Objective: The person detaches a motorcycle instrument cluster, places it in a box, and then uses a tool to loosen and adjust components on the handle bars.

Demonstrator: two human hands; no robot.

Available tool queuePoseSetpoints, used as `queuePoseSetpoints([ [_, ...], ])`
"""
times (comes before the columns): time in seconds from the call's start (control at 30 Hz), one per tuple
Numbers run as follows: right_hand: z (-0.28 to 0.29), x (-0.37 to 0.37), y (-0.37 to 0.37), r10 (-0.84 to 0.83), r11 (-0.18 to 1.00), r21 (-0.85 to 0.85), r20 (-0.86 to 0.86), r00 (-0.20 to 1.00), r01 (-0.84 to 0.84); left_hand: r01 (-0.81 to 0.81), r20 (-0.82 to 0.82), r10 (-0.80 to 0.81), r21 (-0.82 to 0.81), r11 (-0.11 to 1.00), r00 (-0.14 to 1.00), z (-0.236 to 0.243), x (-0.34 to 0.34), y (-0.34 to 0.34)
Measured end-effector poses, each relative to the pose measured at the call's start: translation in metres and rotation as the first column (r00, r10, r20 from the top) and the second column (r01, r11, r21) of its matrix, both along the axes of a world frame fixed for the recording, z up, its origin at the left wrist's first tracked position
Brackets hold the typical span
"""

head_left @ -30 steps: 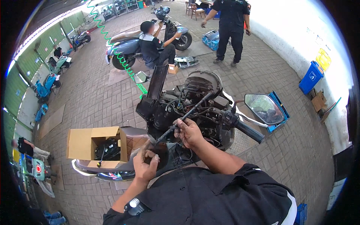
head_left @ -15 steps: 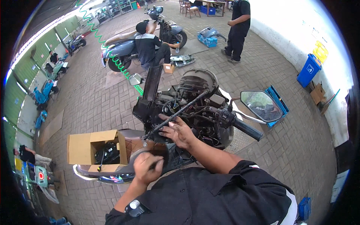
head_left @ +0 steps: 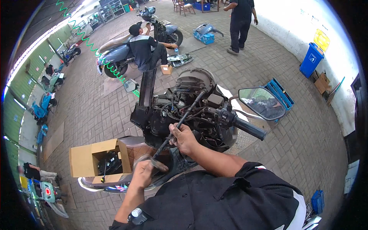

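While our right hand (head_left: 186, 141) pinches the black wrapped cable (head_left: 190, 109) near the center of the frame, our left hand (head_left: 143, 173) is blurred at its lower end, and we cannot tell whether it grips there. Our 2 hands are apart. The cable slants over the partly stripped scooter (head_left: 157, 124); at lower left, an open cardboard box (head_left: 82, 158) holds a black part (head_left: 111, 163).

Head-worn fisheye, facing down, both hands (head_left: 142, 173) (head_left: 184, 140) near

Grey paved floor (head_left: 92, 115), white wall (head_left: 283, 27)
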State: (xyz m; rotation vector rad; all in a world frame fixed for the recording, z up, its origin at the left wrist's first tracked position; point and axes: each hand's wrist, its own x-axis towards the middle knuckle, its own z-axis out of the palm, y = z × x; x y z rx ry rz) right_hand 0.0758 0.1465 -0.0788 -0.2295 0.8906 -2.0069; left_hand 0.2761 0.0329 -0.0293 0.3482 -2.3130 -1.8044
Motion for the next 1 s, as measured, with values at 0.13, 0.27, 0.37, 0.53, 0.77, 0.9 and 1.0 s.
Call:
queuePoseSetpoints([
  [0.13, -0.008, 0.0, -0.013, 0.044, 0.998, 0.051, -0.13, 0.991, -0.037, 0.016, 0.131, -0.073, 0.392, 0.92, 0.989, -0.005, 0.004, 0.009],
  [0.27, 0.021, 0.007, 0.003, 0.127, 0.983, -0.142, 0.068, 0.99, -0.116, 0.135, 0.137, -0.113, -0.168, 0.976, 0.984, 0.009, 0.004, 0.018],
  [0.37, 0.009, -0.003, 0.005, 0.008, 0.986, -0.165, -0.004, 1.0, -0.009, 0.181, -0.162, -0.232, -0.282, 0.942, 0.959, 0.023, 0.008, 0.012],
  [0.53, -0.018, -0.01, 0.005, -0.1, 0.992, -0.079, 0.028, 0.995, 0.102, -0.464, -0.525, 0.249, -0.33, 0.822, 0.814, 0.013, 0.034, 0.001],
  [0.77, -0.003, 0.003, -0.01, -0.151, 0.986, -0.069, 0.035, 0.988, 0.153, -0.411, -0.45, 0.008, -0.807, 0.424, 0.893, 0.012, 0.008, 0.003],
  [0.9, -0.032, -0.027, 0.003, -0.068, 0.992, -0.105, -0.022, 0.997, 0.066, -0.111, -0.157, 0.002, -0.688, 0.717, 0.988, 0.004, -0.012, 0.011],
  [1.0, -0.009, -0.014, 0.002, -0.101, 0.989, -0.118, -0.09, 0.991, 0.09, -0.192, -0.066, 0.181, -0.337, 0.922, 0.981, 0.008, -0.019, 0.022],
])
